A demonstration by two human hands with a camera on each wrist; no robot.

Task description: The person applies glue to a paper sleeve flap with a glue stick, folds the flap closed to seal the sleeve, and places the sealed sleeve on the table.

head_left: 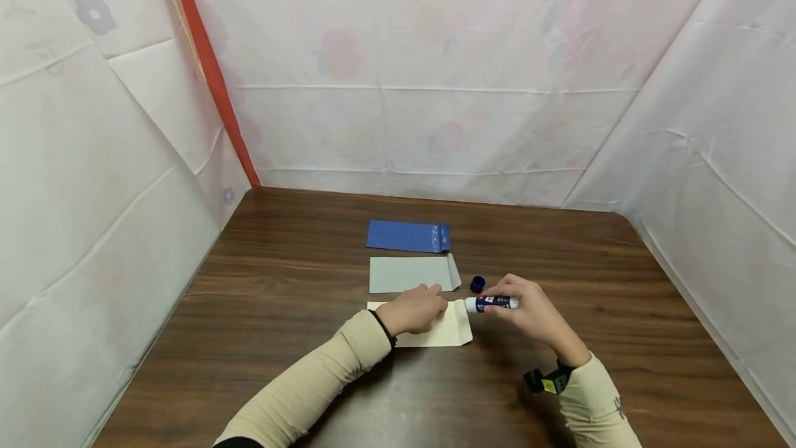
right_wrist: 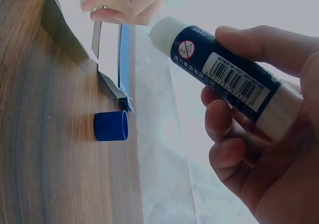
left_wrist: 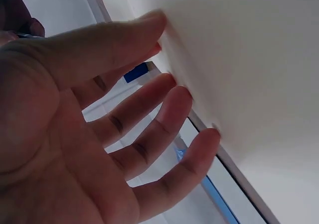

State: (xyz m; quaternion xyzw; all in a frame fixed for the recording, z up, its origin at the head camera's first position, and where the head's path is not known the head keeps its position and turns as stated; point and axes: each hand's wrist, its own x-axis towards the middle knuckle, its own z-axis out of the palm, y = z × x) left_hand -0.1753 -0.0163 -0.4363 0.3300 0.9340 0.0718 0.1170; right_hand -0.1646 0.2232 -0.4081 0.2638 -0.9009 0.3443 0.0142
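My right hand (head_left: 527, 306) grips a glue stick (right_wrist: 224, 74) with a dark blue label and a white body, uncapped. Its tip points left, at the upper flap corner of a cream envelope (head_left: 449, 329); whether it touches I cannot tell. Fingertips of my left hand (head_left: 415, 309) press on that envelope, the fingers slightly bent and the palm raised, as the left wrist view shows. The envelope's left part is hidden under this hand. The blue cap (right_wrist: 110, 126) lies on the table beyond the glue stick.
Behind the cream envelope lies a pale grey-green envelope (head_left: 408, 274), its flap partly raised. Farther back is a blue envelope (head_left: 399, 235) with whitish smears near its flap. All lie on a dark wooden table (head_left: 298, 261), with white sheeting (head_left: 404, 123) around its back and sides.
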